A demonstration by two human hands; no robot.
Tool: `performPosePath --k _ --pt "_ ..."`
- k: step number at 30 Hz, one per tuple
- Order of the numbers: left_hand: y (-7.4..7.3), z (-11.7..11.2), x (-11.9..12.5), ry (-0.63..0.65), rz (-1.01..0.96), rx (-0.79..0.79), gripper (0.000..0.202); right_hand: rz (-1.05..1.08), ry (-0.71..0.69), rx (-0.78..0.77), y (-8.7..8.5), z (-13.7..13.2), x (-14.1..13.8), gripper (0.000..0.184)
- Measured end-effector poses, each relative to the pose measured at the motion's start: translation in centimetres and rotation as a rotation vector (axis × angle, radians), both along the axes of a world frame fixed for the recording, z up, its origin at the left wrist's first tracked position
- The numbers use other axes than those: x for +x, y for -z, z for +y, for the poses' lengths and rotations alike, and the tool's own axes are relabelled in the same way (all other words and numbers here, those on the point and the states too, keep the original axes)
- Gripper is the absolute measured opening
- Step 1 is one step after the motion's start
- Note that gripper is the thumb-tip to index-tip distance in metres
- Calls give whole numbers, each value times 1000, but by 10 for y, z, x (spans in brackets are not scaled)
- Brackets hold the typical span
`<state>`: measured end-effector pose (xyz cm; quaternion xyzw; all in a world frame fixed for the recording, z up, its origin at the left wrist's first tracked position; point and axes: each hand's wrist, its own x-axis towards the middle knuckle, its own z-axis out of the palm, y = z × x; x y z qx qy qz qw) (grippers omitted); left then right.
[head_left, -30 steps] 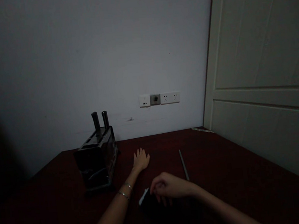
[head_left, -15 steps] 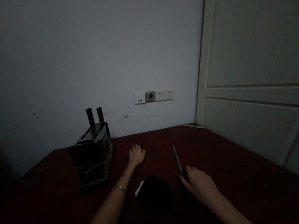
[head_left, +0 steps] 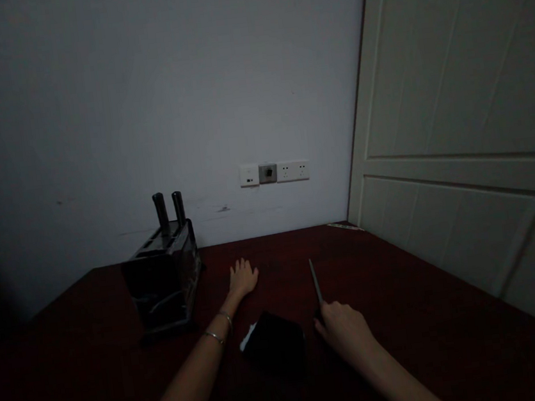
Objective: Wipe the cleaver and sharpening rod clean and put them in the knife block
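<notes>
Currently, the left hand (head_left: 243, 277) is lying palm down on the dark red surface (head_left: 431, 323), its arm stretching forward, its fingers fanning out and its grip standing apart. The right hand (head_left: 347, 328) is angling forward and inward with knuckles up, its grip clamping the near end of a thin grey rod (head_left: 316, 282). Counting from the left, one black slotted block (head_left: 158, 284) is standing beyond the left forearm, and two dark handles (head_left: 160, 211) are jutting from its top; two silver bands (head_left: 214, 337) are circling the left wrist; one dark thing with a white edge (head_left: 277, 347) is lying between the forearms, shadow hiding its details; one rod is pointing toward the wall (head_left: 186, 81). Dim light is covering the room, three plates (head_left: 267, 173) are sitting in a row on the wall, one pale strip (head_left: 345, 226) is lying by the surface's far right corner, and a pale panelled door (head_left: 451, 76) is filling the right side.
</notes>
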<state>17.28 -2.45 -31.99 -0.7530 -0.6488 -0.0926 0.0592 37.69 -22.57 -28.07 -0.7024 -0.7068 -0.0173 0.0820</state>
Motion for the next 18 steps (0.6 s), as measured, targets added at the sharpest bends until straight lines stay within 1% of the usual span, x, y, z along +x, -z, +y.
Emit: performPosePath --k 4,9,14,18 --pt "0 0 0 4 -10 0 57 10 -8 -43 -2 2 -1 19" --pt "-1 -1 0 8 -20 2 57 50 17 -78 -2 4 -2 18" --pt "-3 -3 1 8 -23 1 56 104 25 -46 3 3 1 22" --pt "-5 -4 2 8 -23 3 56 185 -1 23 9 2 11 20"
